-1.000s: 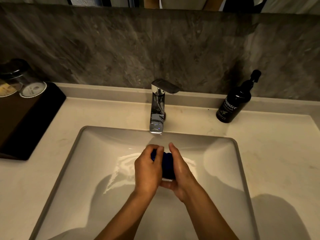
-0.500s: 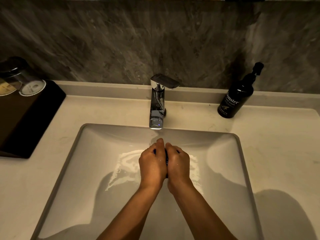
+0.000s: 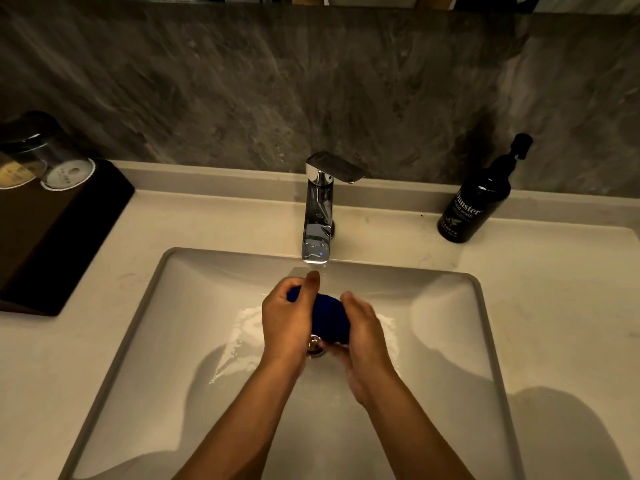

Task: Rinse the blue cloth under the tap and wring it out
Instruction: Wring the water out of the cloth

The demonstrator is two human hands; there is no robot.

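The blue cloth (image 3: 329, 315) is bunched into a dark wad between my two hands, low over the white sink basin (image 3: 446, 341). My left hand (image 3: 285, 320) grips its left end, thumb raised toward the spout. My right hand (image 3: 367, 336) wraps its right side. The chrome tap (image 3: 317, 220) stands just behind them, its spout directly above my left thumb. The drain (image 3: 316, 348) shows between my wrists. Water glistens on the basin floor; I cannot tell whether a stream is running.
A black hand wash pump bottle (image 3: 476, 206) stands at the back right of the pale counter (image 3: 561, 306). At the left sits a dark tray (image 3: 52, 244) with upturned glasses (image 3: 52, 161). A grey stone wall rises behind.
My hands were pressed together with the cloth almost hidden; now they have parted and twisted, and more of the blue cloth shows between them.
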